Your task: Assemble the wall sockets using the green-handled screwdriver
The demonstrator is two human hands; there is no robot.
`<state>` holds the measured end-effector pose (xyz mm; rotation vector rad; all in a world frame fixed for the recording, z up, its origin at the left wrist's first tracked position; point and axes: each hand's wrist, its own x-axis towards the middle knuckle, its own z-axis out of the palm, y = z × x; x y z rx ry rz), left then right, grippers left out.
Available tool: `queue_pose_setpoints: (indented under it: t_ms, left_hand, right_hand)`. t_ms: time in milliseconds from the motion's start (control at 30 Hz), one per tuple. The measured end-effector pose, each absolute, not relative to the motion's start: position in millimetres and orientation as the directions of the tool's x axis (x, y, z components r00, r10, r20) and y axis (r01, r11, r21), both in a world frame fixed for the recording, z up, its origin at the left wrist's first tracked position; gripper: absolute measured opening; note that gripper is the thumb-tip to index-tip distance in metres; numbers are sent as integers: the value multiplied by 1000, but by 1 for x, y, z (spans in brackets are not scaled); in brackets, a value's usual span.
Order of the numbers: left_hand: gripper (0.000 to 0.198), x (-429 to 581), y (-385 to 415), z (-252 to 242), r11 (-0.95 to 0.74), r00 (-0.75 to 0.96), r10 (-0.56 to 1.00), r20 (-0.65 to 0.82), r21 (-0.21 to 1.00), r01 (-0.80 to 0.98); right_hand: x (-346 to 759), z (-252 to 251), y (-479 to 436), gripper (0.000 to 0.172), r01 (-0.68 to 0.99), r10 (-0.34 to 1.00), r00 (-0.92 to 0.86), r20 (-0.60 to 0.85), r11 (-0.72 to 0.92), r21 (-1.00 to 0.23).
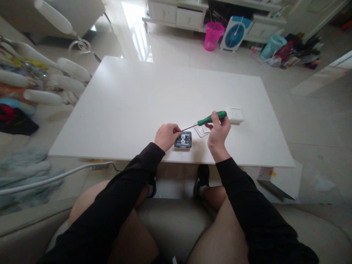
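Observation:
My right hand (218,134) grips a green-handled screwdriver (211,118), held nearly level with its metal shaft pointing left. My left hand (167,135) is closed in a pinch at the shaft's tip, possibly on something tiny that I cannot make out. Just below the tip lies a grey switch module (183,140) with its back parts showing, near the front edge of the white table (137,110). A flat white cover plate (201,130) lies under the shaft. A white wall socket (235,114) sits to the right of the screwdriver handle.
A white drying rack with clothes (41,79) stands left of the table. A white cable (55,178) runs along the floor at the left. A pink basket (213,35), a fan (235,33) and a teal basket (272,46) stand far behind.

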<state>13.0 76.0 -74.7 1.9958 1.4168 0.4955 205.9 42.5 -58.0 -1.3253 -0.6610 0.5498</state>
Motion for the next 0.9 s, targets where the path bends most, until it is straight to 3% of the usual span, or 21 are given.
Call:
queue_pose_setpoints:
  t_ms: [900]
  left_hand:
    - [6,12,75,-73,-200,349,934,-77,698,688]
  right_hand:
    - [208,-58,43,48,-19,656,748,99,171,-985]
